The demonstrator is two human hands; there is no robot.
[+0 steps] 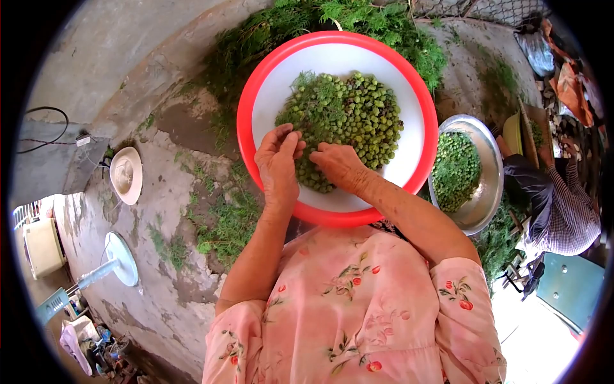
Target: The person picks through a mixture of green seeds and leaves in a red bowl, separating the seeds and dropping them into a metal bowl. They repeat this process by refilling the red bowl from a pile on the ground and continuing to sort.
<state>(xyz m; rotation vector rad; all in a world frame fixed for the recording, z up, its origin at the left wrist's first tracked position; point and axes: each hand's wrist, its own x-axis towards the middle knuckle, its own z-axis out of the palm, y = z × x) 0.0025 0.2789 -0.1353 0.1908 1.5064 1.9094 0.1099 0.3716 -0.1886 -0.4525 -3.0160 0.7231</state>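
Inside the wide, round white plastic basin [412,105] with a thick red rim, bare surface ran along the far side and to the right of the heap of small, round green fruits [374,125], leaving room for a hand. The raised rim formed a wall all round. The left wrist [280,195] and right wrist [366,184] blocked parts of the near side, with a gap between them. Feathery green branches [249,54] crowded beyond; a round silver metal bowl [489,189] obstructed the right.
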